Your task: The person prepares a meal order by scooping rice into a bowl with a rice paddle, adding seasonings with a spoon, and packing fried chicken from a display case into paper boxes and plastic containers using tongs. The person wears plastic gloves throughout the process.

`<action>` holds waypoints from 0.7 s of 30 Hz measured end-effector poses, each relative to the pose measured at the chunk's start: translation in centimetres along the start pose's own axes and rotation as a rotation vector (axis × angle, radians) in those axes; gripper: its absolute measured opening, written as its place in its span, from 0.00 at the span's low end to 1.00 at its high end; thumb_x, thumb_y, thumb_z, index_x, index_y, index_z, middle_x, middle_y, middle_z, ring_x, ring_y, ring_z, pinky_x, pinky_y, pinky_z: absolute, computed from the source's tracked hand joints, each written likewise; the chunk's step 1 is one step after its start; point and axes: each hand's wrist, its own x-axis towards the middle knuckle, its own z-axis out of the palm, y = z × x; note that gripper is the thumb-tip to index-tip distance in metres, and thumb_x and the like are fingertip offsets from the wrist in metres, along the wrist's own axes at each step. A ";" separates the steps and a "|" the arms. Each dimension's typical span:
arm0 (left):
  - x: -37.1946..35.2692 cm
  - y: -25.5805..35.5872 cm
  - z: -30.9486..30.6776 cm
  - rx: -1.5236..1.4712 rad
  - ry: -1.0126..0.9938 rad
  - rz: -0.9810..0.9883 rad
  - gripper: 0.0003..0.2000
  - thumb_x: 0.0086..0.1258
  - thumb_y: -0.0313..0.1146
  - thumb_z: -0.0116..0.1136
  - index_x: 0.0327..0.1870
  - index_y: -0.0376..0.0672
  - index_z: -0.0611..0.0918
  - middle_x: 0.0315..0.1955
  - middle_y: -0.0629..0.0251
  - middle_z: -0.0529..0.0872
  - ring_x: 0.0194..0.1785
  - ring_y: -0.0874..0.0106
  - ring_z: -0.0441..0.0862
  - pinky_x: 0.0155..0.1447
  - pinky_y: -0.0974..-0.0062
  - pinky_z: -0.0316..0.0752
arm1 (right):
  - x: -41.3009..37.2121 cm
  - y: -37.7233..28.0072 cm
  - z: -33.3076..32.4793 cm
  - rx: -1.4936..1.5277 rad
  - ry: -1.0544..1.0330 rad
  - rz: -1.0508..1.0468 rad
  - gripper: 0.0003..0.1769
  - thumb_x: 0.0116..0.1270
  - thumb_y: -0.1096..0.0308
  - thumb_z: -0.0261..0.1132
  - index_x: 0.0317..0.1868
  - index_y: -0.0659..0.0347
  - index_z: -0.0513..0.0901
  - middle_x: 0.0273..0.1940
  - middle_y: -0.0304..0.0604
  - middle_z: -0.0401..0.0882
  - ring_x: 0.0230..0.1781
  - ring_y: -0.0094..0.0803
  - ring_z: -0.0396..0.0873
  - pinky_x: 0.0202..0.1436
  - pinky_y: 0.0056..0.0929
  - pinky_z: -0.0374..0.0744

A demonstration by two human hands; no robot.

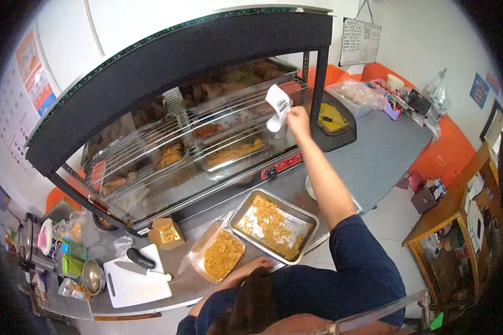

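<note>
My right hand (298, 120) is raised in front of the glass warmer cabinet, its fingers closed on a curling white printed receipt (278, 100). Lower down, my left hand (259, 263) lies at the counter's front edge with its fingers stretched out, partly hidden by my body and head. It is nearest to a metal tray (303, 255) with orange-brown crumbly food in it. Beside that tray is a clear plastic bag (194, 258) full of the same sort of crumbs (222, 255).
The warmer cabinet (207, 53) holds trays of fried food behind wire racks. To the left are an open carton of food (166, 233), a white cutting board (134, 290) with a knife (157, 275), and a metal bowl (94, 276). A yellow-filled tray (332, 120) stands right of the cabinet.
</note>
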 end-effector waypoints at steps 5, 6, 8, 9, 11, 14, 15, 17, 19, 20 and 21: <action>3.4 -1.4 1.9 -0.410 -0.020 -0.154 0.11 0.60 0.36 0.54 0.37 0.36 0.75 0.29 0.68 0.77 0.35 0.79 0.71 0.38 0.78 0.68 | -3.5 0.3 -0.4 0.250 -0.341 0.193 0.07 0.50 0.70 0.56 0.26 0.63 0.79 0.25 0.43 0.78 0.25 0.27 0.75 0.30 0.26 0.72; 4.2 -1.9 2.0 -0.411 0.000 -0.164 0.12 0.60 0.36 0.54 0.38 0.36 0.75 0.30 0.68 0.77 0.35 0.79 0.72 0.38 0.78 0.68 | -4.8 -0.4 -2.5 0.111 -0.454 0.055 0.07 0.51 0.70 0.55 0.23 0.63 0.78 0.21 0.40 0.77 0.22 0.26 0.73 0.25 0.28 0.71; 4.2 -4.7 1.9 -0.412 0.041 -0.182 0.12 0.60 0.36 0.55 0.38 0.36 0.75 0.30 0.68 0.77 0.35 0.78 0.72 0.38 0.77 0.68 | -8.4 2.2 -5.0 -0.174 -0.773 0.129 0.09 0.51 0.68 0.53 0.27 0.64 0.77 0.22 0.45 0.76 0.22 0.33 0.73 0.26 0.33 0.71; 4.6 -5.8 1.9 -0.415 0.063 -0.187 0.13 0.60 0.36 0.55 0.39 0.35 0.75 0.30 0.67 0.78 0.35 0.78 0.72 0.38 0.77 0.68 | -10.8 4.3 -6.4 -0.138 -0.856 -0.208 0.13 0.53 0.63 0.53 0.31 0.64 0.77 0.28 0.53 0.77 0.25 0.43 0.74 0.30 0.40 0.71; 6.4 -7.2 2.0 -0.426 0.108 -0.193 0.14 0.59 0.36 0.55 0.40 0.35 0.75 0.31 0.67 0.78 0.35 0.77 0.72 0.38 0.76 0.69 | -15.7 4.4 -9.3 -0.727 -1.079 0.270 0.19 0.57 0.57 0.50 0.37 0.64 0.78 0.37 0.57 0.76 0.39 0.48 0.75 0.41 0.42 0.72; 7.0 -10.7 1.8 -0.456 0.182 -0.197 0.15 0.59 0.36 0.56 0.41 0.34 0.75 0.31 0.66 0.79 0.34 0.77 0.73 0.38 0.76 0.69 | -22.1 6.8 -12.0 -0.888 -1.138 0.445 0.23 0.57 0.52 0.50 0.39 0.63 0.79 0.41 0.54 0.76 0.45 0.46 0.74 0.47 0.40 0.72; 7.0 -10.3 1.4 -0.181 0.227 -0.196 0.16 0.57 0.36 0.57 0.42 0.33 0.74 0.33 0.64 0.79 0.32 0.76 0.73 0.36 0.75 0.70 | -23.5 6.5 -12.5 -0.909 -1.031 0.440 0.21 0.56 0.54 0.51 0.38 0.63 0.79 0.41 0.53 0.76 0.44 0.46 0.74 0.46 0.39 0.72; 4.0 -2.1 1.3 -0.109 0.293 -0.002 0.16 0.57 0.36 0.57 0.41 0.33 0.74 0.31 0.63 0.79 0.31 0.76 0.73 0.35 0.75 0.70 | -25.6 9.4 -13.2 -0.781 -0.981 0.490 0.21 0.54 0.52 0.57 0.33 0.65 0.79 0.33 0.55 0.78 0.35 0.46 0.77 0.40 0.40 0.74; 3.4 -0.7 0.6 -0.097 0.328 0.083 0.15 0.57 0.37 0.58 0.39 0.33 0.74 0.29 0.64 0.79 0.29 0.80 0.72 0.31 0.79 0.69 | -27.3 10.9 -14.8 -0.569 -0.933 0.468 0.19 0.54 0.55 0.58 0.32 0.66 0.79 0.30 0.52 0.78 0.31 0.41 0.77 0.35 0.38 0.73; 3.3 -1.6 -0.3 -0.094 0.338 0.091 0.15 0.57 0.37 0.58 0.39 0.33 0.74 0.29 0.64 0.79 0.29 0.80 0.72 0.31 0.79 0.69 | -27.5 11.8 -15.1 -0.355 -0.879 0.457 0.16 0.54 0.58 0.60 0.31 0.66 0.78 0.26 0.49 0.78 0.27 0.36 0.76 0.31 0.35 0.72; 1.9 2.0 -0.8 -0.039 0.268 0.012 0.15 0.58 0.36 0.58 0.40 0.34 0.73 0.30 0.66 0.79 0.29 0.82 0.72 0.32 0.81 0.68 | -27.0 11.2 -15.7 -0.354 -0.878 0.445 0.16 0.54 0.58 0.60 0.31 0.66 0.78 0.26 0.49 0.78 0.27 0.36 0.76 0.31 0.35 0.72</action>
